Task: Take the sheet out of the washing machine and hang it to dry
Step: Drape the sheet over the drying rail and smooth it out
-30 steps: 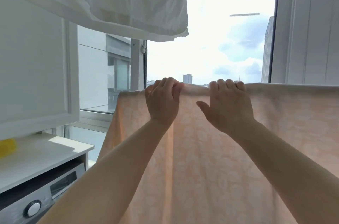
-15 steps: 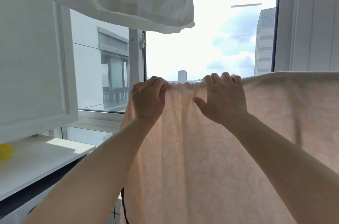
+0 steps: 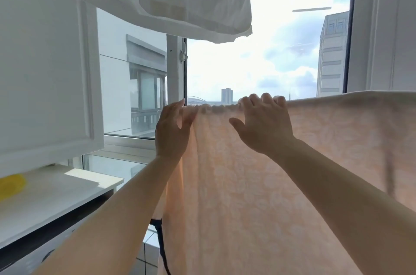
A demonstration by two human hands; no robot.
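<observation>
Sheet already hung over a hidden rail, top edge bunched; left hand laid flat w/ fingers straight, right hand fingers curled over edge; only spreading judged left.

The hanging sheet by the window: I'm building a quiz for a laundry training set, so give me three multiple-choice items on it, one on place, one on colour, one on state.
1. Where does the yellow object lie?
A. on the white shelf at left
B. on the window sill
C. on top of the sheet

2. What colour is the patterned sheet that the hands touch?
A. dark blue
B. pale peach
C. green

3. How does the sheet's top edge look between the two hands?
A. flat and taut
B. bunched into small gathers
C. rolled into a tube

Answers:
1 A: the yellow object sits on the white shelf at the left.
2 B: the sheet under the left hand and right hand is pale peach.
3 B: the edge there is crumpled, while to the right it runs smooth.
</observation>
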